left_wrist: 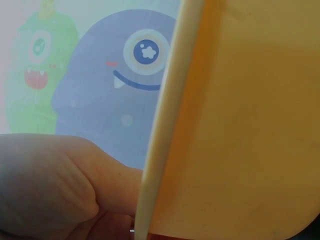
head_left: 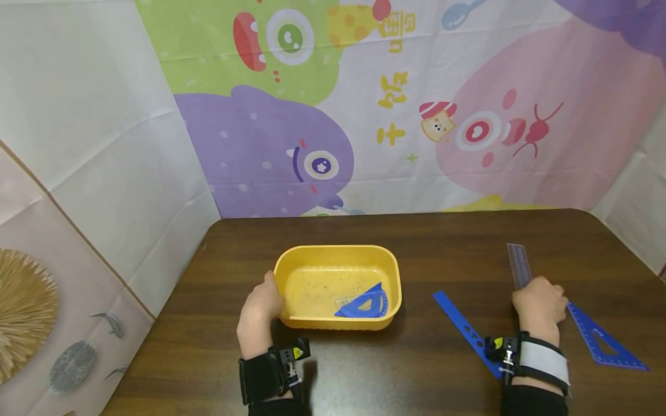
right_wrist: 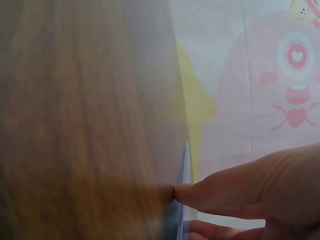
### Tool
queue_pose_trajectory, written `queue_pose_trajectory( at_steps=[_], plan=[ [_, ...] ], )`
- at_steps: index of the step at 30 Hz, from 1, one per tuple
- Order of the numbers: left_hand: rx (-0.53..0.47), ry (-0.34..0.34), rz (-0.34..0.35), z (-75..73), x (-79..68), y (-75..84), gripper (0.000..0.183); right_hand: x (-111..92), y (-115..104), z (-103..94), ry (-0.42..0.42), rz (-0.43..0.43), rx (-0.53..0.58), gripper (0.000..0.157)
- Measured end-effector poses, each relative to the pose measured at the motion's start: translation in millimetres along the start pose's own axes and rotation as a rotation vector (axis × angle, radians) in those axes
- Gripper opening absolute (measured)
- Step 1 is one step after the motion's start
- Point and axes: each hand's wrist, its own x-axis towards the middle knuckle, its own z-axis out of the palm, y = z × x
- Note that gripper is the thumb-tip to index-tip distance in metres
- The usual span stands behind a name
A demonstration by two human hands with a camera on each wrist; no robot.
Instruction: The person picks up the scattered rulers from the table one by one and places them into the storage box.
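My left hand (head_left: 260, 309) holds the left side of a yellow plastic tub (head_left: 398, 271). In the left wrist view, the hand (left_wrist: 45, 185) meets the outside of the tub's wall (left_wrist: 250, 125); some fingertips are hidden. Inside the tub, at its right front, lie a blue set square and a blue protractor (head_left: 382, 303), overlapping. My right hand (head_left: 539, 303) grips a clear ruler (head_left: 519, 263), whose far end points to the back of the table. The right wrist view shows this ruler (right_wrist: 184, 200) edge-on, pinched between thumb and fingers.
A blue straight ruler (head_left: 458, 319) lies slantwise left of my right hand. On its other side rests a blue triangular set square (head_left: 606, 341). Brown wood-grain table (head_left: 390, 375) lies beneath everything, with a cartoon-printed cloth (head_left: 395, 173) hanging behind.
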Motion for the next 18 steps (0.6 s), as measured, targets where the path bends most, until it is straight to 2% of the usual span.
queue_pose_trajectory(
  at_steps=[13,18],
  plan=[
    [-0.009,0.005,0.009,0.7,-0.2,-0.3,0.058,-5.8,-4.5,-3.8,0.052,-0.064,0.025,0.048],
    [-0.015,0.006,0.008,0.5,-0.9,-0.3,0.059,-6.1,-6.4,-3.1,0.099,-0.102,0.041,0.052]
  ],
)
